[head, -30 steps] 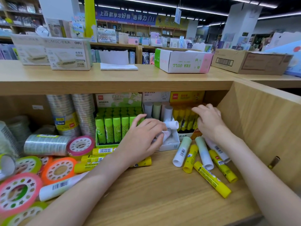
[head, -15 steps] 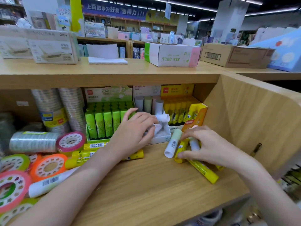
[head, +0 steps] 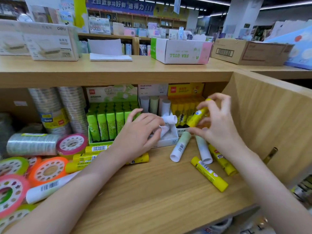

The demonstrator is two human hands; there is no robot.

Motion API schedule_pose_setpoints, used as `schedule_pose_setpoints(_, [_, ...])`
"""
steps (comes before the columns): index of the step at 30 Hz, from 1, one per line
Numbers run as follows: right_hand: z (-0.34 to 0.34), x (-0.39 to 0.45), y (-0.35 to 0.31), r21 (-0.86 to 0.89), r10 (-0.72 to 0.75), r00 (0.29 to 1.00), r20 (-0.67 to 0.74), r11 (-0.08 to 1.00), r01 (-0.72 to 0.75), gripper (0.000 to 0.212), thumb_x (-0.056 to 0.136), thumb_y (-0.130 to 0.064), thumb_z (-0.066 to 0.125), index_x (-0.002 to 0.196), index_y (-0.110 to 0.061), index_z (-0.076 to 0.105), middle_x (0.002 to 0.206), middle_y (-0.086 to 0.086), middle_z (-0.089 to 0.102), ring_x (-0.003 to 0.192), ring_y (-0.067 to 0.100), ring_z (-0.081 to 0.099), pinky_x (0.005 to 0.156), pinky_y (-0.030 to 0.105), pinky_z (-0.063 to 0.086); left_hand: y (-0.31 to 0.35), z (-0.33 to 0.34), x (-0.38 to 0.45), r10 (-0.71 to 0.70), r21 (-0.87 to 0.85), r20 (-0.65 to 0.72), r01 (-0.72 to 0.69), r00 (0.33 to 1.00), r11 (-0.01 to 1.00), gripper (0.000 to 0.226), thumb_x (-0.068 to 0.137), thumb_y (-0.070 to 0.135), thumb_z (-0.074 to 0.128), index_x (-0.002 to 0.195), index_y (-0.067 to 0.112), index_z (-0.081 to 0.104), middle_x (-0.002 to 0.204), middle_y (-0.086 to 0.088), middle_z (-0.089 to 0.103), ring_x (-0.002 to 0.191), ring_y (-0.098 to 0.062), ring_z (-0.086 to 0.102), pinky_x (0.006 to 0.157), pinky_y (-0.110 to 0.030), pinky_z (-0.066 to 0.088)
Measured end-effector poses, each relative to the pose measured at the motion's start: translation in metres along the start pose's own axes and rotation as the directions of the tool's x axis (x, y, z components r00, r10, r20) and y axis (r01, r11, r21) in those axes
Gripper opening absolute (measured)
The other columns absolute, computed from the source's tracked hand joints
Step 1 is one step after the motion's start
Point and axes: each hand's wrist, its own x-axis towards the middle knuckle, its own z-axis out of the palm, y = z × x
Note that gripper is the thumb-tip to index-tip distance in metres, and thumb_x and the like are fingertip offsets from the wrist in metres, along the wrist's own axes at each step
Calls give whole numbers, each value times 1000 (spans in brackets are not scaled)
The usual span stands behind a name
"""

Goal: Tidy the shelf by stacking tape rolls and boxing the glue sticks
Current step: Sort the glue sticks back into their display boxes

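The right hand (head: 217,129) is pinching a yellow plastic glue stick (head: 196,118) between thumb and fingers, holding it tilted in front of the yellow cardboard display box (head: 184,92) at the back of the wooden shelf (head: 152,191). The left hand (head: 140,134) is curling its fingers round a white glue stick (head: 169,119) lying at the mouth of the white cardboard box (head: 170,141) — that box is sitting between the green box of upright green glue sticks (head: 108,122) and the yellow one. Loose sticks are lying on the shelf board near the right wrist: a pale green and white one (head: 179,148), a second white one (head: 203,149) and two yellow ones (head: 209,173). More yellow sticks (head: 84,159) are lying under the left forearm. At the left, colourful flat tape rolls (head: 48,170) are lying scattered, with clear tape rolls (head: 32,144) just behind them.
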Motion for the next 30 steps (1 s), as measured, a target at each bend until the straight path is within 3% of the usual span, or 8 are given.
schedule_pose_setpoints(3, [16,20,5,-82,-61,988,145,994,74,61,63,-16,83,116,-3,55,132,16,27,93,24,53,91,39,49,1,0,0,0,-2,-3,0,1000,1000,30,93,28,34,103,21,62,107,10,63,107,-7,51,108,-29,11])
schedule_pose_setpoints(6, [26,24,9,-86,-99,981,169,990,115,34,80,-8,69,113,-4,61,131,19,33,86,25,55,85,45,51,1,0,1,-1,12,-13,1,1000,1000,29,92,27,35,101,20,62,104,10,64,105,-9,53,107,-30,14])
schedule_pose_setpoints(8, [30,23,12,-67,-117,987,105,990,125,25,81,-2,66,106,-4,63,126,16,37,83,21,54,79,46,53,1,0,1,-3,16,-6,3,1000,1000,29,92,27,35,100,19,62,103,10,63,105,-10,54,107,-31,15])
schedule_pose_setpoints(11, [38,20,10,-18,-101,994,39,995,102,33,77,0,69,107,-6,55,119,11,36,87,24,56,71,45,55,0,1,1,0,21,3,0,1000,1000,29,93,27,35,100,19,62,104,10,64,106,-10,55,107,-32,16])
schedule_pose_setpoints(16, [42,19,10,-45,-145,984,101,988,150,38,76,-2,70,103,-11,45,111,0,32,79,21,54,63,42,54,0,1,1,5,27,-1,-5,1000,1000,29,92,27,36,100,20,63,105,11,64,106,-9,54,107,-32,16])
schedule_pose_setpoints(20, [41,22,10,-95,-171,974,147,978,186,34,76,0,68,100,-11,47,112,1,36,80,21,52,67,39,50,0,1,1,4,17,-4,-4,1000,1000,29,93,27,36,100,20,63,106,11,64,106,-8,53,107,-31,15])
schedule_pose_setpoints(25, [36,21,8,36,-162,980,114,987,159,46,72,16,48,111,-8,51,112,4,56,106,18,51,80,17,35,-1,2,1,4,25,2,-4,1000,1000,28,93,26,36,101,20,63,107,11,63,107,-9,53,107,-31,14])
schedule_pose_setpoints(30, [32,20,4,-14,-21,986,166,1000,24,60,64,22,34,110,-16,44,120,3,55,115,16,45,83,27,37,0,1,0,-8,19,13,8,1000,1000,29,93,26,35,101,20,62,106,10,63,106,-9,52,108,-29,12])
